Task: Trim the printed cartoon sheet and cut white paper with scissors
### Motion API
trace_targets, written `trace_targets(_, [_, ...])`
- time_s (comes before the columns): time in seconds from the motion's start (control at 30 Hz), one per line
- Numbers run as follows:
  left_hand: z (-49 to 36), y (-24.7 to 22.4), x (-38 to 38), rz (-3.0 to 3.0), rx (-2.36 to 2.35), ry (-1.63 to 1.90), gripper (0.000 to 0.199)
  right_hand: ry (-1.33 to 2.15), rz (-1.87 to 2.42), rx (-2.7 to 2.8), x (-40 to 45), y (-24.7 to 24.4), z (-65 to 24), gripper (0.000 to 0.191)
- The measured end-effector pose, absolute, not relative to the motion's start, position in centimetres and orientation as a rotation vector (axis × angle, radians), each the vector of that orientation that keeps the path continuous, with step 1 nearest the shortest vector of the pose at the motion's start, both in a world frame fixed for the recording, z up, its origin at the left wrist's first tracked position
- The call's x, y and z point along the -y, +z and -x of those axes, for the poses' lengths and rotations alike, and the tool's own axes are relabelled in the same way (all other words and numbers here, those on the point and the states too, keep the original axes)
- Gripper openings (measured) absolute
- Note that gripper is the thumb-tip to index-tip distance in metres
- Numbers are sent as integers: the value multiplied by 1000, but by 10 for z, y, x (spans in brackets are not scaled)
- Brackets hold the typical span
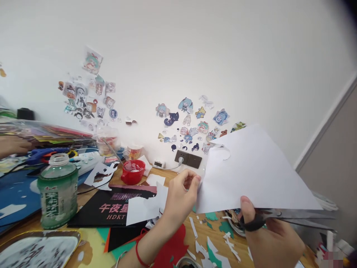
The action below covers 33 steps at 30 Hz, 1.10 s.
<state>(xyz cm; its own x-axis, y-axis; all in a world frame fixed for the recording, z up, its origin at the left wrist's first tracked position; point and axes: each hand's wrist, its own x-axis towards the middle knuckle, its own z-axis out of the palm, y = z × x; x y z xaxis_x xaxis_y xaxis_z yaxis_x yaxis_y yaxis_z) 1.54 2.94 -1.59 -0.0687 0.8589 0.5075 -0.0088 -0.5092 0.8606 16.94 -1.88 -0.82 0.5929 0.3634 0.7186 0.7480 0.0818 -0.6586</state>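
Observation:
A large white sheet of paper (259,171) is held up above the desk at a tilt, with a small curved cut near its upper left corner. My left hand (181,190) has its thumb and fingers curled together in a pinch at the sheet's left edge. My right hand (273,238) grips a pair of scissors (255,222) by their black handles below the sheet. The scissor blades point right and stand apart. My right thumb lies at the sheet's lower edge, and most of the other fingers are hidden underneath.
Paper scraps (209,249) litter the wooden desk. Left of my hands are a black booklet (92,212), a red bowl (134,172), a green jar (58,193) and a tray (79,236). Another hand (13,145) is at far left. Cutout stickers (185,104) cover the wall.

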Motion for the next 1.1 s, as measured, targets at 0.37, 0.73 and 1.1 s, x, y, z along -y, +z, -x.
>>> trace_targets(0.37, [-18, -16, -36, -1370, -835, 1640, 17, -593, 1459, 1048, 13, -19, -175, 42])
trace_targets(0.73, [-3, -13, -44, -1224, -769, 1680, 16, -510, 1425, 1010, 14, -23, -182, 38])
trace_targets(1.1, [-15, -14, -35, -1390, -827, 1491, 30, -409, 1245, 1251, 20, -8, -173, 27])
